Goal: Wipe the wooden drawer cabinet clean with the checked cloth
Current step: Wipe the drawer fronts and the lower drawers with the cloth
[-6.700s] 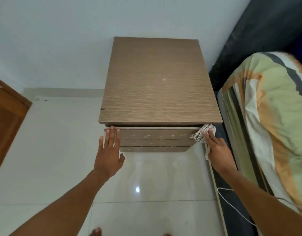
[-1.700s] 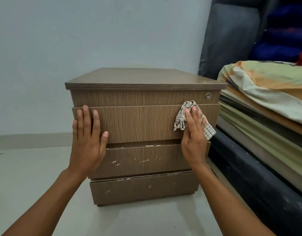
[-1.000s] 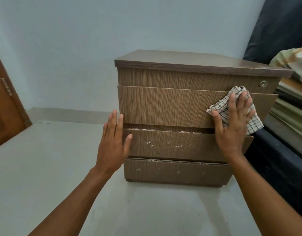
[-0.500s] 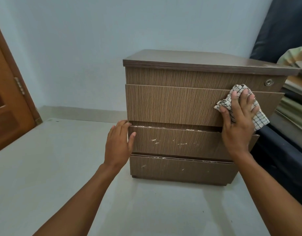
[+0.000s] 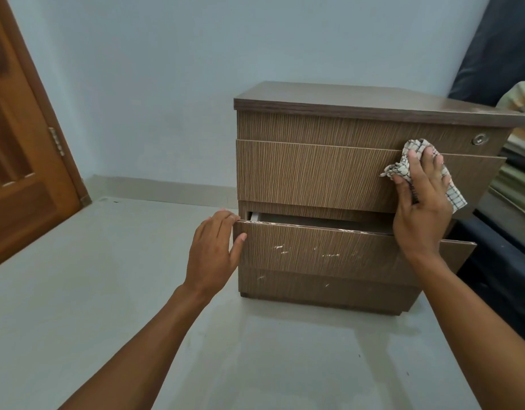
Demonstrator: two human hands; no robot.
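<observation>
- At the left end of its top edge, the middle drawer [image 5: 314, 250] is gripped by the left hand [image 5: 213, 250]: the fingers curl over the edge and the thumb lies on the front. Half a second ago this hand only touched that corner and the drawer was shut. A dark gap now shows above the drawer front, which stands out from the wooden drawer cabinet [image 5: 344, 99].
- Toward the right end of the top drawer front [image 5: 308, 173], the right hand [image 5: 421, 202] presses the checked cloth [image 5: 398, 170] flat with straight, spread fingers. It has stayed in nearly the same place for the past second, just below and left of the round lock [image 5: 480, 139].
- Judgement: the opened drawer exposes its top edge and inner lip, which probably come next for wiping. White scuffs [image 5: 329, 255] mark the middle drawer front, and a few mark the bottom drawer [image 5: 314, 288].
- Surroundings: the cabinet stands on a pale floor [image 5: 107, 276] against a light wall. A brown door [image 5: 21, 173] is well apart at the left.
- Obstruction: folded bedding [image 5: 518, 173] and a dark upright panel [image 5: 498, 48] sit close beside the cabinet's right side, so reaching that side with the cloth looks cramped. The projecting drawer now lies under the right forearm.
</observation>
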